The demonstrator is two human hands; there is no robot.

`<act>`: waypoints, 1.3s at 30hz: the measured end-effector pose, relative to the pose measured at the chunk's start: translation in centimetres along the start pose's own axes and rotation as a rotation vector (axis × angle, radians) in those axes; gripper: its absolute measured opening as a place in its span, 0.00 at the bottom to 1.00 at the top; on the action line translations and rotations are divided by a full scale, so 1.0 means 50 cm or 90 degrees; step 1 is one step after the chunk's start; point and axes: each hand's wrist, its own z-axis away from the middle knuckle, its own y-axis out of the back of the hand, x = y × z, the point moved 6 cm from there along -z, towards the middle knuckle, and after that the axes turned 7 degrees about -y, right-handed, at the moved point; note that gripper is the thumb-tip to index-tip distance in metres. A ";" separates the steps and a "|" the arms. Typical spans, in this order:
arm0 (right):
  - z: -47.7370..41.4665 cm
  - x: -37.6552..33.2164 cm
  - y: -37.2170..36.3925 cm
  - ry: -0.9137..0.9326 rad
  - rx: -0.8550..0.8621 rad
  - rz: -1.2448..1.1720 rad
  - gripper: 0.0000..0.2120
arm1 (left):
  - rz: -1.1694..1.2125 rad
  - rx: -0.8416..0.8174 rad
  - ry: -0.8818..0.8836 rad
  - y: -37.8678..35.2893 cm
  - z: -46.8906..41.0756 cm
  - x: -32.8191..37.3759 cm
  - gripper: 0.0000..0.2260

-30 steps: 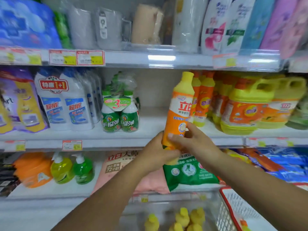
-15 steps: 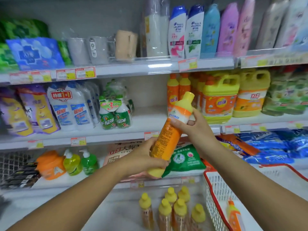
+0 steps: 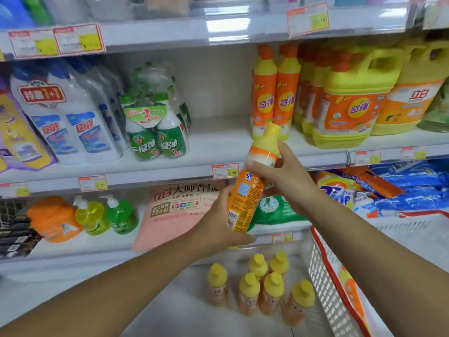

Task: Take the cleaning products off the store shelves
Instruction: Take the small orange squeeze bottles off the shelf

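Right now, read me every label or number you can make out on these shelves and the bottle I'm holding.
"特惠1+1" and "超威": white twin-pack
"手榴弹" and "3": green bottle pack
"奇强": orange bottles, yellow jug
"立白": rightmost jug
"立白 大师香氛", "72小时": pink bag
Too small or blurred: held bottle back label, price tags
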 end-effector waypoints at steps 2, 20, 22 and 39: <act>0.001 -0.002 0.009 -0.006 0.023 -0.024 0.28 | 0.045 -0.034 0.045 0.002 -0.007 -0.010 0.44; 0.142 -0.071 -0.059 0.009 -0.032 -0.057 0.25 | 0.058 0.008 0.019 0.061 0.112 0.069 0.35; 0.139 -0.067 -0.052 -0.006 -0.050 -0.091 0.25 | 0.130 -0.014 0.047 0.059 0.109 0.065 0.30; 0.078 -0.024 -0.101 0.015 -0.085 0.083 0.25 | 0.141 0.117 -0.065 0.093 0.038 0.035 0.25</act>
